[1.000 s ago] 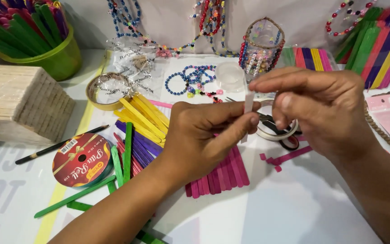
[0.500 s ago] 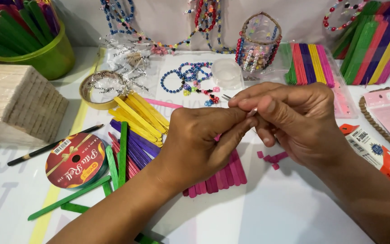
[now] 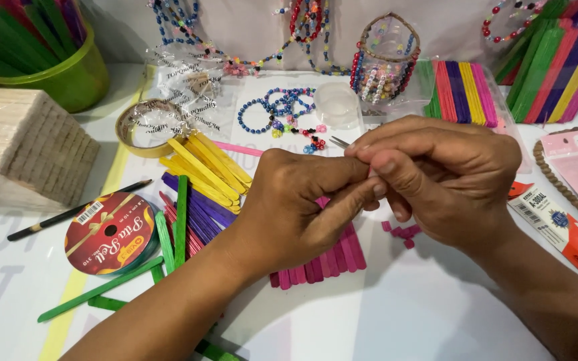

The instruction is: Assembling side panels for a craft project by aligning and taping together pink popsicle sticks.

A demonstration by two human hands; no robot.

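Pinching together over the white tabletop (image 3: 403, 314), left hand (image 3: 296, 207) and right hand (image 3: 443, 180) meet fingertip to fingertip. A sliver of pink craft stick (image 3: 372, 172) shows between the fingers where they meet; both hands close narrow on it, most of it hidden. A thin metal tip (image 3: 338, 142) pokes out from the top of the right hand; cannot tell what tool it belongs to.

Under the left hand lies a row of pink craft sticks (image 3: 329, 257), partly covered by the wrist. Small pink cut-off bits (image 3: 403, 234) sit on the table just below the right hand. Left of the hands: yellow craft sticks (image 3: 205, 167), purple craft sticks (image 3: 202, 207), green craft sticks (image 3: 168, 234) fanned loosely. Further left, a red ribbon spool (image 3: 108, 234), a black pencil (image 3: 68, 214), a block of plain wooden sticks (image 3: 25, 150). Behind: tape roll (image 3: 143, 127), blue bead bracelets (image 3: 275, 110), green cup (image 3: 61, 73) full of sticks, stacked coloured sticks (image 3: 459, 90). An orange glue tube (image 3: 570, 230) lies at the right.
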